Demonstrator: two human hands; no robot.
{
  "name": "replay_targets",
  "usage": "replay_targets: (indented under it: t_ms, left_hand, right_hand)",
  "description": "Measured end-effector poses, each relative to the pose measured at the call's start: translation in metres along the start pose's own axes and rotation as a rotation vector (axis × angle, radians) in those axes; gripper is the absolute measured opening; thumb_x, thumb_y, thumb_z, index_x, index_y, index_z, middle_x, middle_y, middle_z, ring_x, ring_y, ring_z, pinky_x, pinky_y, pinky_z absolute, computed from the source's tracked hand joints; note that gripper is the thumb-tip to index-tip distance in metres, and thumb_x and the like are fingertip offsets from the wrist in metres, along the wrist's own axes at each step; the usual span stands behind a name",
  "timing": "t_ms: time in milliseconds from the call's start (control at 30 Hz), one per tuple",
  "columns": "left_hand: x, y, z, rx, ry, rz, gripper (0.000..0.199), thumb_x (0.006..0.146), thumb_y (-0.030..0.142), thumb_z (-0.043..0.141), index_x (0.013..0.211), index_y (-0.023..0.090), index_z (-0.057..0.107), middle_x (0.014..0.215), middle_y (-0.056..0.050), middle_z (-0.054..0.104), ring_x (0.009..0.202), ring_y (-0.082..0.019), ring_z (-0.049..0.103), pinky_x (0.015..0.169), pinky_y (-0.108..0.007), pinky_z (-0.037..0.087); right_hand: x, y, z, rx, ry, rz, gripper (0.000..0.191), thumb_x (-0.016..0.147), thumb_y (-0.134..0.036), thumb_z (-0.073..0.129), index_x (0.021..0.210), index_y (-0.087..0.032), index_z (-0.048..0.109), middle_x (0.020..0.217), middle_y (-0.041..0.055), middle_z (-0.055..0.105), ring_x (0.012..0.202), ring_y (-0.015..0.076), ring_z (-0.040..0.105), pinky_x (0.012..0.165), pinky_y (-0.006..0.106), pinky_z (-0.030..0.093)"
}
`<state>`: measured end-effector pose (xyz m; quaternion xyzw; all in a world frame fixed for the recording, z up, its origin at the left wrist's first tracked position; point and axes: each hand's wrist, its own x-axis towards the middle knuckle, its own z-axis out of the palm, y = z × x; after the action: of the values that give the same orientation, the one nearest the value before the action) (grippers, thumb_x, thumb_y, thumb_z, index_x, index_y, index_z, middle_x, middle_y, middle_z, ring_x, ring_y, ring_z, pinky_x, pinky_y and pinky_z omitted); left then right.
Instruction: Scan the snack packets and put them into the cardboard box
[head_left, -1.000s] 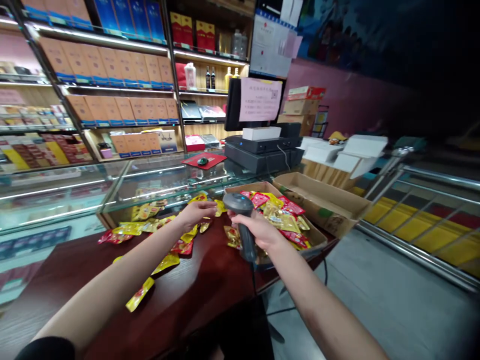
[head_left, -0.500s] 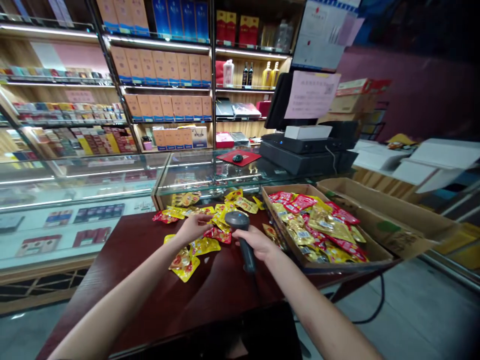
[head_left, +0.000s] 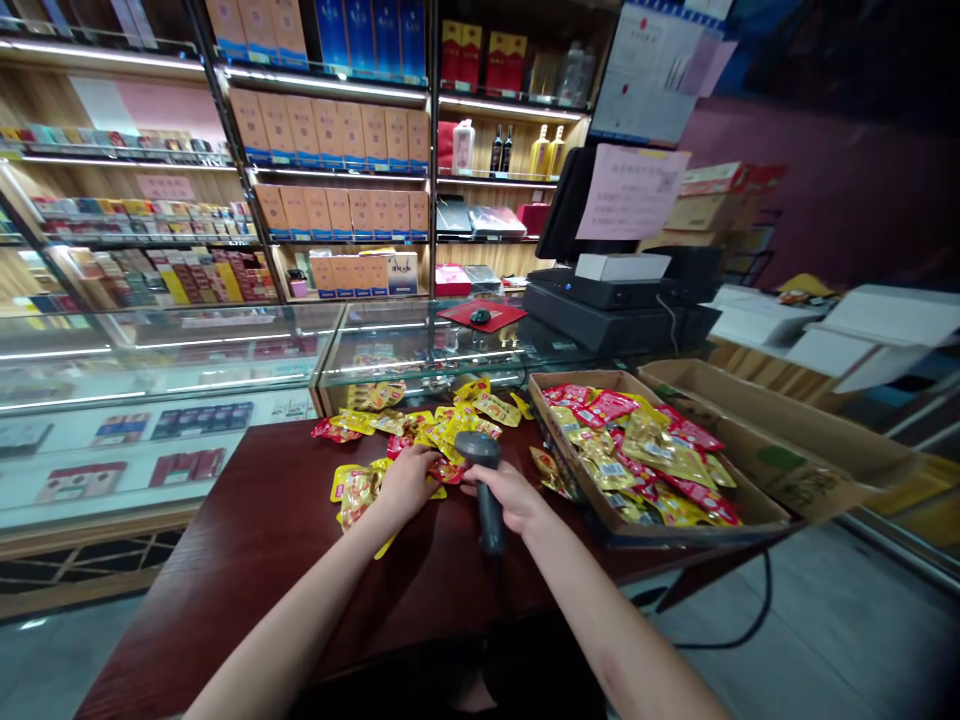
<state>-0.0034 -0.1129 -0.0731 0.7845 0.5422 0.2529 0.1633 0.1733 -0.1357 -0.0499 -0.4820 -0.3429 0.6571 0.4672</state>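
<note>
My right hand (head_left: 510,494) is wrapped round the handle of a dark grey barcode scanner (head_left: 489,515), whose head tilts over the snack packets. Just left of it, my left hand (head_left: 409,484) has its fingers closed on a red packet (head_left: 448,471) near the scanner head. Yellow packets (head_left: 358,490) lie beside and partly under my left wrist. Behind both hands, more yellow and red packets (head_left: 442,428) spread along the back of the dark red table (head_left: 217,540). An open cardboard box (head_left: 581,500) full of red, gold and yellow packets stands to the right.
A glass counter (head_left: 405,350) borders the table's back, with a mouse (head_left: 480,317) on a red mat. Behind the box stand a monitor (head_left: 562,205) and a black cash drawer (head_left: 600,315). Shelves of boxes and bottles line the wall. A cable (head_left: 750,620) hangs at the lower right.
My left hand has moved right and slightly down, closing on the red packet by the scanner. My right hand still holds the scanner. The view has shifted slightly.
</note>
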Motion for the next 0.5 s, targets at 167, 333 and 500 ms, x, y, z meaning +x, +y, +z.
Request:
replay_targets:
  t_ms: [167,333,500]
  left_hand:
    - [0.004,-0.003,-0.012,-0.236,0.089,-0.140,0.024,0.071,0.025,0.065,0.094,0.022,0.073,0.095,-0.007,0.069,0.091,-0.025,0.062,0.083,-0.031,0.044]
    - [0.002,0.004,-0.022,-0.769,-0.038,-0.279,0.038,0.070,0.047,0.067,0.094,0.017,0.070,0.082,-0.004,0.069,0.072,-0.019,0.064,0.063,-0.028,0.051]
    - [-0.002,0.016,-0.021,-1.099,-0.174,-0.380,0.043,0.064,0.050,0.072,0.088,0.014,0.070,0.080,-0.006,0.068,0.073,-0.018,0.064,0.064,-0.032,0.057]
  right_hand:
    - [-0.010,-0.010,-0.001,0.124,-0.046,-0.118,0.020,0.057,-0.014,0.069,0.077,-0.016,0.066,0.080,0.0035,0.069,0.074,0.0162,0.066,0.067,0.027,0.054]
    - [-0.014,-0.016,-0.005,0.148,-0.020,-0.130,0.021,0.058,-0.017,0.070,0.079,-0.016,0.067,0.076,0.0024,0.069,0.067,0.0148,0.064,0.061,0.025,0.050]
    - [-0.018,-0.017,0.000,0.143,-0.047,-0.082,0.022,0.053,-0.017,0.072,0.075,-0.015,0.067,0.059,-0.0030,0.064,0.053,0.0096,0.055,0.053,0.022,0.043]
